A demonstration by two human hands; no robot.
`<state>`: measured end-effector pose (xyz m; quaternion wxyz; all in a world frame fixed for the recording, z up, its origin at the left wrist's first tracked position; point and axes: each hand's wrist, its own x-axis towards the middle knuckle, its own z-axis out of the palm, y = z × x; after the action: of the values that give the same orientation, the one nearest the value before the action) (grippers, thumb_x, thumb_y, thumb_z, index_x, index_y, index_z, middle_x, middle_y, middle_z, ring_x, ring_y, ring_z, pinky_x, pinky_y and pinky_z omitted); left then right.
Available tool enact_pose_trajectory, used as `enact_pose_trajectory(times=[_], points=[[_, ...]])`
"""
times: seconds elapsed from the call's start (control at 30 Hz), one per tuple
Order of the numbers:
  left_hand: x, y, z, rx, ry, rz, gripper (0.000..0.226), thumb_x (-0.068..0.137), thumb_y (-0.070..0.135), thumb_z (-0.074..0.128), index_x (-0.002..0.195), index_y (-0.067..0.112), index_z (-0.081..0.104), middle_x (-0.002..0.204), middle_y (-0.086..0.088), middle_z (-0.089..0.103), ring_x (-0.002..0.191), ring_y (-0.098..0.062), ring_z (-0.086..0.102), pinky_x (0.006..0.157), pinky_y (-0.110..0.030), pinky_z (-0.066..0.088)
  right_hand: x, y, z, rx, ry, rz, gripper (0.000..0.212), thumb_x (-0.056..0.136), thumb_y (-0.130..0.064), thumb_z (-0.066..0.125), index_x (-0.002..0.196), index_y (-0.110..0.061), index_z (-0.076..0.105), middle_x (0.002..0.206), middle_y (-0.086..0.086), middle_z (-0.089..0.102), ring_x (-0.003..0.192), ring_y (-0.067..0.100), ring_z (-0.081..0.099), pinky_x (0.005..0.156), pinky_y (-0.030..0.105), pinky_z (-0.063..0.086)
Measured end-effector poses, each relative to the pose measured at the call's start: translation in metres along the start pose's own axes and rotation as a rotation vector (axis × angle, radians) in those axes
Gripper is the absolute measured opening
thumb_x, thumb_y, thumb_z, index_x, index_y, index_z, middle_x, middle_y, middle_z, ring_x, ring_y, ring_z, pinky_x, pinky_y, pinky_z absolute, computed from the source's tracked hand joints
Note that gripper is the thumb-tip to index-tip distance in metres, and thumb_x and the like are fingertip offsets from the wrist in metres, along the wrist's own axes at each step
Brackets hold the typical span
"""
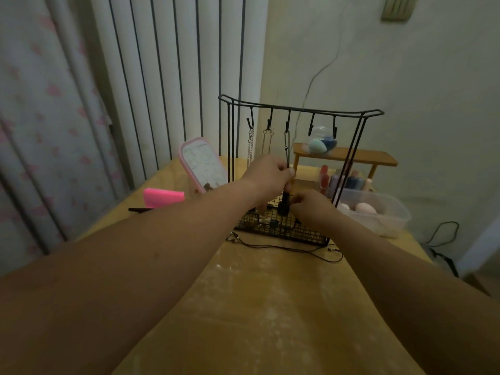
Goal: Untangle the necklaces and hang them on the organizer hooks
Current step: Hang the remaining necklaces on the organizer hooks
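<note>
A black wire organizer (pixel 349 112) stands on the wooden table, with several hooks along its top bar and a mesh basket (pixel 273 229) at its base. Two silver chain necklaces (pixel 250 147) hang from the two leftmost hooks. A dark cord necklace (pixel 286 143) hangs from the third hook. My left hand (pixel 270 173) pinches that cord below the hook. My right hand (pixel 311 208) grips its dark lower end just above the basket. Another black cord necklace (pixel 292 249) lies loose on the table in front of the organizer.
A pink-framed mirror (pixel 203 165) leans left of the organizer, with a bright pink object (pixel 162 197) beside it. A clear plastic tub (pixel 378 212) sits at the right. Behind stand bottles (pixel 349 181) and a small wooden shelf (pixel 346 155) holding a jar of sponges.
</note>
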<state>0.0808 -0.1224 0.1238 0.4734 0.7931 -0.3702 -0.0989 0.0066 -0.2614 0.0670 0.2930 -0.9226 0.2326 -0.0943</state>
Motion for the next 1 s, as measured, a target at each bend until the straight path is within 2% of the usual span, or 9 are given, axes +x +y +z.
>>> enact_pose_trajectory(times=[0.13, 0.27, 0.43, 0.6, 0.7, 0.8, 0.87, 0.93, 1.0], points=[[0.002, -0.007, 0.005, 0.081, -0.006, -0.006, 0.025, 0.106, 0.028, 0.057, 0.094, 0.013, 0.074, 0.082, -0.007, 0.074, 0.068, -0.027, 0.069, 0.066, -0.053, 0.065, -0.008, -0.003, -0.004, 0.238, 0.133, -0.094, 0.024, 0.106, -0.021, 0.049, 0.117, -0.016, 0.070, 0.106, 0.001, 0.069, 0.099, 0.019, 0.065, 0.083, 0.038, 0.055], [0.001, -0.015, 0.009, 0.128, -0.015, 0.001, 0.027, 0.107, 0.029, 0.057, 0.089, 0.018, 0.073, 0.082, -0.003, 0.075, 0.064, -0.013, 0.068, 0.072, -0.041, 0.062, -0.014, -0.015, -0.012, 0.411, 0.170, -0.178, 0.027, 0.107, -0.024, 0.046, 0.126, -0.021, 0.066, 0.114, -0.007, 0.066, 0.107, 0.008, 0.060, 0.081, 0.026, 0.047], [-0.003, -0.025, 0.014, 0.175, -0.046, -0.006, 0.029, 0.107, 0.030, 0.057, 0.084, 0.018, 0.070, 0.077, 0.000, 0.071, 0.059, -0.005, 0.063, 0.060, -0.028, 0.047, -0.014, -0.014, -0.012, 0.410, 0.162, -0.222, 0.034, 0.104, -0.023, 0.050, 0.135, -0.021, 0.063, 0.126, -0.005, 0.063, 0.117, 0.009, 0.058, 0.082, 0.021, 0.045], [-0.015, -0.037, 0.009, 0.204, -0.017, -0.006, 0.022, 0.105, 0.032, 0.061, 0.112, 0.016, 0.075, 0.087, 0.002, 0.074, 0.079, -0.012, 0.071, 0.068, -0.033, 0.056, -0.024, -0.003, -0.011, 0.379, 0.199, -0.185, 0.028, 0.104, -0.022, 0.051, 0.127, -0.022, 0.067, 0.124, -0.007, 0.065, 0.114, 0.009, 0.060, 0.090, 0.030, 0.052], [-0.029, -0.046, 0.001, 0.271, 0.057, 0.055, 0.036, 0.104, 0.033, 0.060, 0.136, 0.019, 0.064, 0.107, 0.001, 0.074, 0.094, -0.013, 0.071, 0.079, -0.035, 0.059, -0.041, 0.006, -0.013, 0.370, 0.239, -0.160, 0.021, 0.103, -0.024, 0.054, 0.118, -0.024, 0.069, 0.116, -0.008, 0.067, 0.107, 0.010, 0.063, 0.090, 0.036, 0.057], [-0.051, -0.056, -0.003, 0.317, 0.143, 0.128, 0.019, 0.104, 0.035, 0.058, 0.121, 0.027, 0.061, 0.100, 0.006, 0.070, 0.083, -0.011, 0.067, 0.073, -0.039, 0.059, -0.067, 0.021, -0.017, 0.314, 0.322, -0.145, 0.013, 0.104, -0.024, 0.056, 0.105, -0.021, 0.069, 0.099, -0.004, 0.069, 0.093, 0.010, 0.065, 0.077, 0.030, 0.058], [-0.065, -0.060, 0.003, 0.392, 0.063, 0.142, 0.007, 0.103, 0.034, 0.059, 0.108, 0.029, 0.062, 0.106, 0.006, 0.071, 0.086, -0.011, 0.066, 0.078, -0.043, 0.061, -0.087, 0.035, -0.021, 0.223, 0.321, -0.137, 0.016, 0.105, -0.027, 0.057, 0.096, -0.021, 0.069, 0.089, -0.003, 0.069, 0.083, 0.011, 0.065, 0.068, 0.026, 0.054], [-0.076, -0.061, 0.016, 0.476, -0.101, 0.133, 0.006, 0.102, 0.033, 0.061, 0.106, 0.030, 0.065, 0.109, 0.007, 0.070, 0.093, -0.010, 0.066, 0.086, -0.042, 0.061, -0.102, 0.053, -0.022, 0.036, 0.203, -0.086, 0.018, 0.104, -0.029, 0.059, 0.090, -0.024, 0.069, 0.083, -0.004, 0.068, 0.079, 0.013, 0.066, 0.065, 0.025, 0.050], [-0.080, -0.057, 0.033, 0.521, -0.208, 0.137, 0.009, 0.102, 0.032, 0.061, 0.108, 0.029, 0.068, 0.105, 0.009, 0.068, 0.095, -0.010, 0.065, 0.089, -0.039, 0.060, -0.107, 0.066, -0.023, -0.215, 0.012, -0.010, 0.011, 0.102, -0.032, 0.061, 0.095, -0.029, 0.068, 0.089, -0.008, 0.068, 0.083, 0.010, 0.064, 0.069, 0.025, 0.051]])
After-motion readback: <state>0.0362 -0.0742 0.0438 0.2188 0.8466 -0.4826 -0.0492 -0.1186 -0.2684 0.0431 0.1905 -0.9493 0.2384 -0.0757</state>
